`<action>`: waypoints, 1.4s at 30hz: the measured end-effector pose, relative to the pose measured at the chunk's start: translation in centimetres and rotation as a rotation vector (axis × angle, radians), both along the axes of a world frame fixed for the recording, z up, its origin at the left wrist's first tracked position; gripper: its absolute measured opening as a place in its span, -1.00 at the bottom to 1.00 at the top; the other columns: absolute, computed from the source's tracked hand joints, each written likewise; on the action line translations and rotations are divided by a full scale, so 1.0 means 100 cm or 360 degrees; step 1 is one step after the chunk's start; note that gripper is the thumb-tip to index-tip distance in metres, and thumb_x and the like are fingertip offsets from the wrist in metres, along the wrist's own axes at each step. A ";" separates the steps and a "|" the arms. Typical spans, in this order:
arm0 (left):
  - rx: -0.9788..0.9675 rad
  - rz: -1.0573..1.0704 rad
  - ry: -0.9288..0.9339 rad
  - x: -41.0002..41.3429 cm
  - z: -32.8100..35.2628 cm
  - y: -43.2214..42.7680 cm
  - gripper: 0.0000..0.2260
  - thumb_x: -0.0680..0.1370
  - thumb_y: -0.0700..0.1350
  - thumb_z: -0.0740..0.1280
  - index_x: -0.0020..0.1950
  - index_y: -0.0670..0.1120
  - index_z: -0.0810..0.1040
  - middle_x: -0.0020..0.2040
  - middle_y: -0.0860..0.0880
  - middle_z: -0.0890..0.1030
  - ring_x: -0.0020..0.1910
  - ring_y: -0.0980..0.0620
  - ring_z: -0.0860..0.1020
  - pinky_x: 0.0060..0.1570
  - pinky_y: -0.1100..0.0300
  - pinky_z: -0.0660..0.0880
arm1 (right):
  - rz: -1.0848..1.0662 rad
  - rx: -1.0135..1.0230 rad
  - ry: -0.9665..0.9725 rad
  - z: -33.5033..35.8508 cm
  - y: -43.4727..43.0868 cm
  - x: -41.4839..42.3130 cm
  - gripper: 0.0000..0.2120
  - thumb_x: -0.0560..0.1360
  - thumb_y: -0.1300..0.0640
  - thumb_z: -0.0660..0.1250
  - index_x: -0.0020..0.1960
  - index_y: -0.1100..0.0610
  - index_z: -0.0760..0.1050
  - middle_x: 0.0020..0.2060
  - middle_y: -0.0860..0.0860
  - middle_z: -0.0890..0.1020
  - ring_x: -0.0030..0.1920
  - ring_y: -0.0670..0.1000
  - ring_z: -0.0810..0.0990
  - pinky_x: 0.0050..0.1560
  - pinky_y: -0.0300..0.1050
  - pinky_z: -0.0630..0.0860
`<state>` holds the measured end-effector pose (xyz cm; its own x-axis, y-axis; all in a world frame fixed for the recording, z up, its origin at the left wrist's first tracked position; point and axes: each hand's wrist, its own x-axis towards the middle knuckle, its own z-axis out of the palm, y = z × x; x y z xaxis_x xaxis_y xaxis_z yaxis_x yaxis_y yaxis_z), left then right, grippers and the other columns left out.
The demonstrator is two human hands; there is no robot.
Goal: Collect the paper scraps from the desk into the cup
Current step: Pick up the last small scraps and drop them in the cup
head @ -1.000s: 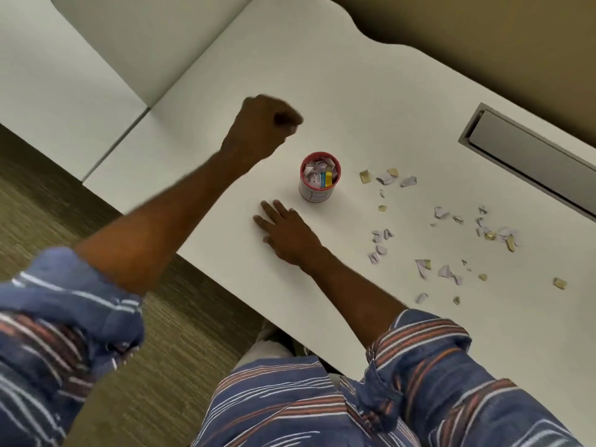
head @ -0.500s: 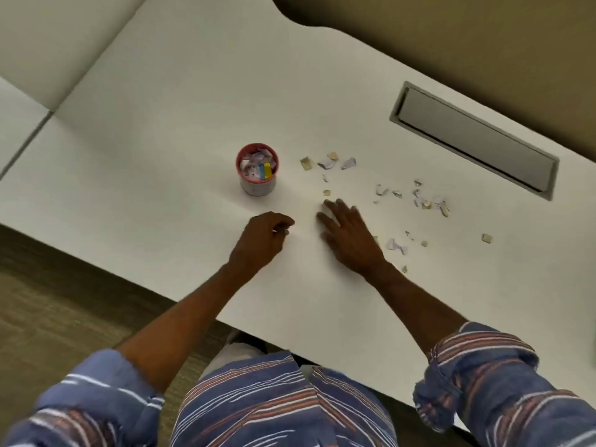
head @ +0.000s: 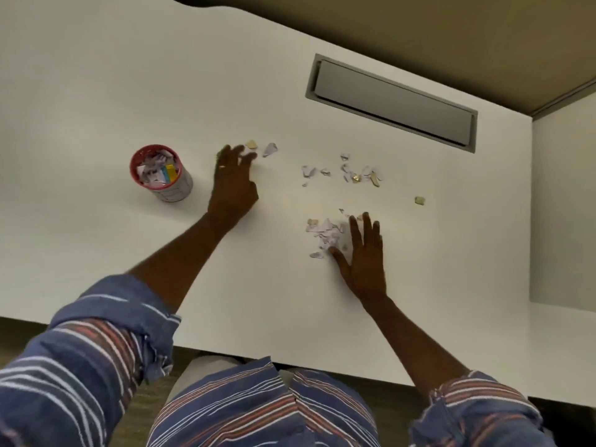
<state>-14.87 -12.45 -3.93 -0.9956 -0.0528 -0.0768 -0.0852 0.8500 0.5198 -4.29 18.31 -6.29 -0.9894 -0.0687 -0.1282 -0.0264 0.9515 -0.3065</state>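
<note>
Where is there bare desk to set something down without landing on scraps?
Bare desk lies left of and beyond the cup, and along the near edge between both forearms. Crowded: scraps spread from the left hand to below the hatch, with a pile against the right hand.

cup (head: pixel 161 173) left on desk (head: pixel 96 91), scraps (head: pixel 325 235) right, cable tray (head: pixel 392 103) behind

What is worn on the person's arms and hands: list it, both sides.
Both arms wear a blue shirt with white and orange-red stripes. The left sleeve and right sleeve are bunched up near the elbows. Below them nothing is worn: the left hand and right hand are ungloved, and no watch shows.
</note>
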 end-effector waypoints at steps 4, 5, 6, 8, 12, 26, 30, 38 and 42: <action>-0.0212 0.0048 -0.0149 -0.026 -0.014 0.000 -0.39 0.55 -0.02 0.26 0.58 0.03 0.16 0.62 -0.16 -0.04 0.57 -0.31 -0.16 0.45 -0.36 -0.02 | -0.0276 -0.0094 -0.0153 -0.010 -0.034 -0.008 -0.08 0.49 -0.39 0.19 0.62 0.05 -0.10 0.62 0.11 -0.07 0.62 0.19 -0.08 0.57 0.24 0.02; -0.0255 0.0040 -0.0212 -0.030 -0.019 0.000 -0.39 0.57 0.10 0.23 0.59 0.06 0.12 0.62 -0.16 -0.09 0.56 -0.34 -0.19 0.42 -0.41 -0.04 | -0.0241 -0.0092 -0.0161 -0.012 -0.044 -0.011 -0.09 0.49 -0.41 0.15 0.62 0.03 -0.13 0.62 0.09 -0.09 0.62 0.17 -0.11 0.57 0.23 -0.03; -0.0292 0.0030 -0.0277 -0.032 -0.025 0.001 -0.37 0.57 0.20 0.20 0.59 0.09 0.08 0.62 -0.16 -0.12 0.55 -0.36 -0.21 0.41 -0.44 -0.05 | -0.0156 -0.0087 -0.0149 -0.016 -0.051 -0.014 -0.12 0.51 -0.40 0.12 0.62 0.00 -0.15 0.62 0.07 -0.10 0.62 0.14 -0.14 0.57 0.20 -0.08; -0.0343 -0.0016 -0.0376 -0.029 -0.035 0.005 -0.32 0.56 0.32 0.14 0.60 0.11 0.03 0.61 -0.17 -0.14 0.55 -0.38 -0.20 0.42 -0.44 -0.08 | 0.0092 -0.0065 -0.0105 -0.019 -0.057 -0.018 -0.23 0.57 -0.33 0.08 0.62 -0.05 -0.15 0.62 0.04 -0.10 0.62 0.11 -0.15 0.59 0.16 -0.10; -0.0276 -0.0127 -0.0178 -0.005 -0.048 0.013 -0.34 0.57 0.29 0.15 0.59 0.03 0.12 0.61 -0.21 -0.02 0.57 -0.34 -0.10 0.52 -0.28 0.01 | 0.0628 -0.0060 -0.0062 -0.020 -0.038 -0.012 -0.51 0.68 -0.04 0.10 0.58 0.01 0.16 0.60 0.09 0.13 0.61 0.11 0.04 0.55 0.16 0.19; -0.0112 -0.0378 0.0019 0.054 -0.043 0.023 -0.65 0.63 -0.24 0.25 0.42 -0.08 0.48 0.46 -0.01 0.43 0.48 -0.03 0.36 0.36 0.04 0.44 | 0.1268 0.0089 -0.0220 0.019 0.035 0.000 -0.46 0.56 0.31 0.29 0.51 0.10 0.32 0.52 0.05 0.34 0.52 0.08 0.34 0.22 0.01 0.59; -0.0207 -0.0472 -0.0047 0.044 -0.035 0.023 -0.63 0.64 -0.20 0.21 0.46 -0.06 0.42 0.45 -0.02 0.43 0.45 -0.05 0.35 0.25 -0.01 0.47 | 0.1241 0.0107 -0.0023 0.026 0.016 -0.010 -0.55 0.40 0.29 0.49 0.28 0.19 0.55 0.23 0.09 0.61 0.20 0.12 0.63 -0.31 -0.02 0.65; 0.0379 0.0033 0.0188 0.047 -0.009 0.027 -0.83 0.55 -0.25 0.36 0.10 -0.18 0.68 0.11 -0.10 0.68 0.16 -0.07 0.61 0.28 0.21 0.42 | 0.0210 -0.0469 0.0091 0.020 -0.036 -0.027 -0.75 0.53 0.31 0.34 0.15 0.12 0.66 0.10 0.04 0.70 0.14 0.04 0.66 0.26 -0.09 0.54; 0.0644 0.0331 0.0252 0.052 0.018 0.017 -0.81 0.50 -0.28 0.38 0.07 -0.16 0.70 0.06 -0.07 0.71 0.10 0.02 0.65 0.25 0.20 0.50 | -0.0040 -0.0826 0.0115 0.048 -0.096 -0.055 -0.85 0.52 0.26 0.40 0.05 0.13 0.69 -0.03 0.00 0.74 -0.01 -0.04 0.71 0.14 -0.27 0.56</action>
<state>-9.71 -10.75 -2.12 -0.9682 -0.2494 0.0192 -0.1253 0.5500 0.8257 -9.80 8.76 -1.49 -0.9966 -0.0813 -0.0148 -0.0441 0.6755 -0.7361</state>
